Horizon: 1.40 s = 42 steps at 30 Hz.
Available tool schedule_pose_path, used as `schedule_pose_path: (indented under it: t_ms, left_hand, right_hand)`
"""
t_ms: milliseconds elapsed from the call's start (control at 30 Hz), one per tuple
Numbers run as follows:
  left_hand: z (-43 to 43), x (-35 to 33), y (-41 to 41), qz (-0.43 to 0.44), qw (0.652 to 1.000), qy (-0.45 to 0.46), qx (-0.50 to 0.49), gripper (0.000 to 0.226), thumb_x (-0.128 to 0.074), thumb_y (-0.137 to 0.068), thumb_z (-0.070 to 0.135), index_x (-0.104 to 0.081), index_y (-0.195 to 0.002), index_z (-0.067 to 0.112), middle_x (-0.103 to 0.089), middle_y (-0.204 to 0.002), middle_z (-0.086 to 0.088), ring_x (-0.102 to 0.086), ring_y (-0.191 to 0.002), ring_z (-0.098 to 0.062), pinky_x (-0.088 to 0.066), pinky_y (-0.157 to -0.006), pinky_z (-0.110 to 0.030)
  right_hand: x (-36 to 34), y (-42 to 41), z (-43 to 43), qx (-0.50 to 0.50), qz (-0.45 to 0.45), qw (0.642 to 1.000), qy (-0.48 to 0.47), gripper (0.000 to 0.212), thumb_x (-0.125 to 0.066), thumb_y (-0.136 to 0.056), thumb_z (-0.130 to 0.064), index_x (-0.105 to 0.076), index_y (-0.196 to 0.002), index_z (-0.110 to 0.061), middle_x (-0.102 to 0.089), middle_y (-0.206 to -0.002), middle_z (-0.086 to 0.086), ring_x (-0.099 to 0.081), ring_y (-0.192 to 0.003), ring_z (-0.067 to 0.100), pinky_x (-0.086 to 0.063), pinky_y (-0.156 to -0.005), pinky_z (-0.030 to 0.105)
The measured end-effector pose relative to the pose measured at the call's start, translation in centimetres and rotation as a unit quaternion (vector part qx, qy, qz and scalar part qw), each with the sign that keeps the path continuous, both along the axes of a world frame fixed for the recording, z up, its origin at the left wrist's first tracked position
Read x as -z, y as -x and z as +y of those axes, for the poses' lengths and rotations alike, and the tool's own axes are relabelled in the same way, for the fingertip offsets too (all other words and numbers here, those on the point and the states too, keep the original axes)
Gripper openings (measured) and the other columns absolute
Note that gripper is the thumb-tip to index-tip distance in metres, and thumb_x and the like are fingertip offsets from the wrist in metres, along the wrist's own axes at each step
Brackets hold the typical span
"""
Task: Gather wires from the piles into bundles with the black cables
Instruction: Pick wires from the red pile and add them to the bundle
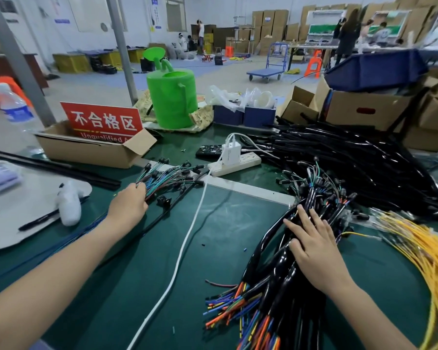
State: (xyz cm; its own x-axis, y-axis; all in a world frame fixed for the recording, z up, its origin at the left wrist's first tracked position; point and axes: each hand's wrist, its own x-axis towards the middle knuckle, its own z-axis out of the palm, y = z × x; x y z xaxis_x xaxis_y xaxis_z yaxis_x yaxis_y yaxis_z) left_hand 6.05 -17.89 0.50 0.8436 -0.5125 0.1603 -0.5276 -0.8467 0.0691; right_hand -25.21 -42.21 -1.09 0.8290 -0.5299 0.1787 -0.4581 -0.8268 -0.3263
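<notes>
On the green table, my left hand point(130, 203) grips a small bunch of thin coloured wires point(167, 176) with black connectors at its far ends. My right hand point(314, 245) lies flat, fingers spread, on a bundle of black cables point(273, 269) whose coloured ends fan out toward me. Behind it a big pile of loose black cables point(352, 157) covers the right of the table. A pile of yellow wires point(420, 246) spreads along the right edge.
A white power strip point(234, 164) with charger sits mid-table, its white cord point(185, 246) running toward me between my arms. A cardboard box with a red sign point(96, 145), a green watering can point(172, 97) and cardboard boxes point(364, 109) stand behind. A white board point(23, 205) lies at left.
</notes>
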Motion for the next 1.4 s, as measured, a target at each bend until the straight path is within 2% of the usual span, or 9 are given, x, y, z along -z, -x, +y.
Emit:
schedule_pose_path:
  t_ms: [233,433,567,633,733,800,1000,1167,1400]
  left_hand:
    - [0.4,-4.0,0.5,-0.063,0.977,0.191,0.063,0.029,-0.055,-0.092,0.004,-0.055,-0.121,0.004,-0.069,-0.087,-0.023,-0.062,-0.071,-0.036,-0.050,-0.067,-0.042]
    - [-0.7,-11.7,6.4,-0.122,0.876,0.438,0.162,0.017,-0.056,-0.093,0.015,-0.058,-0.109,0.021,-0.069,-0.081,0.002,-0.066,-0.059,-0.010,-0.056,-0.063,-0.028]
    - [-1.4,-15.2,13.3,-0.021,0.786,0.571,0.236,0.012,-0.059,-0.091,0.024,-0.060,-0.095,0.035,-0.072,-0.081,0.008,-0.069,-0.060,-0.009,-0.055,-0.054,-0.021]
    - [-3.2,-14.0,17.1,0.107,0.775,0.561,0.272,0.014,-0.064,-0.088,0.013,-0.063,-0.092,0.027,-0.073,-0.080,0.002,-0.069,-0.056,-0.014,-0.054,-0.051,-0.021]
    - [-5.4,-10.3,21.5,0.320,0.755,0.480,0.310,0.018,-0.064,-0.086,0.002,-0.066,-0.092,0.019,-0.073,-0.080,-0.006,-0.064,-0.050,-0.020,-0.050,-0.046,-0.023]
    - [-5.7,-8.3,22.9,0.393,0.756,0.427,0.303,0.027,-0.062,-0.087,0.003,-0.069,-0.100,0.025,-0.074,-0.085,-0.005,-0.058,-0.046,-0.017,-0.043,-0.042,-0.021]
    - [-2.8,-5.1,21.5,0.464,0.790,0.280,0.285,0.024,-0.056,-0.092,0.011,-0.071,-0.100,0.028,-0.073,-0.071,-0.003,-0.042,-0.045,-0.007,-0.033,-0.044,-0.016]
    - [-2.8,-4.9,21.9,0.442,0.792,0.276,0.318,0.028,-0.055,-0.082,0.036,-0.065,-0.105,0.048,-0.065,-0.065,-0.001,-0.048,-0.052,-0.002,-0.037,-0.052,-0.013]
    - [-4.1,-4.7,22.8,0.484,0.745,0.319,0.331,0.023,-0.050,-0.087,0.023,-0.072,-0.079,0.021,-0.066,-0.079,0.000,-0.051,-0.058,-0.010,-0.040,-0.053,-0.020]
  right_hand:
    - [0.0,-0.1,0.0,0.005,0.003,1.000,-0.010,0.049,-0.030,-0.099,-0.027,-0.029,-0.147,-0.033,0.009,-0.158,-0.012,0.018,-0.144,0.007,0.021,-0.110,0.023]
    - [-1.6,0.1,-0.4,-0.023,0.066,0.997,-0.035,0.048,-0.032,-0.100,-0.032,-0.025,-0.148,-0.035,0.012,-0.158,-0.008,0.019,-0.144,0.011,0.017,-0.112,0.027]
    - [-4.8,0.7,2.0,-0.021,-0.116,0.981,-0.157,0.040,-0.055,-0.091,-0.042,-0.057,-0.129,-0.030,-0.047,-0.143,-0.006,-0.039,-0.131,0.004,-0.028,-0.113,0.026]
    - [-7.5,0.8,4.2,-0.035,-0.241,0.883,-0.401,0.037,-0.059,-0.079,-0.052,-0.068,-0.110,-0.034,-0.069,-0.115,-0.006,-0.064,-0.087,0.005,-0.051,-0.077,0.022]
    - [-10.2,0.9,5.4,-0.046,-0.349,0.625,-0.696,0.049,-0.057,-0.074,-0.047,-0.064,-0.110,-0.015,-0.072,-0.103,0.004,-0.056,-0.050,0.012,-0.041,-0.044,0.018]
    - [-11.1,2.2,4.6,0.021,-0.406,0.578,-0.708,0.031,-0.057,-0.083,-0.032,-0.064,-0.097,-0.006,-0.071,-0.088,0.008,-0.047,-0.043,0.008,-0.041,-0.040,0.015]
    - [-12.9,6.8,0.6,0.125,-0.393,0.676,-0.610,0.025,-0.038,-0.101,-0.021,-0.052,-0.081,-0.012,-0.072,-0.071,0.007,-0.051,-0.039,0.010,-0.034,-0.034,0.014]
    - [-16.6,8.2,-2.5,0.088,-0.372,0.708,-0.594,0.026,-0.039,-0.100,-0.029,-0.053,-0.084,-0.015,-0.073,-0.073,0.009,-0.051,-0.038,0.010,-0.040,-0.037,0.015]
    - [-17.0,6.6,-2.8,0.079,-0.342,0.772,-0.530,0.025,-0.049,-0.096,-0.034,-0.052,-0.086,-0.011,-0.072,-0.069,0.013,-0.053,-0.039,0.012,-0.041,-0.038,0.015]
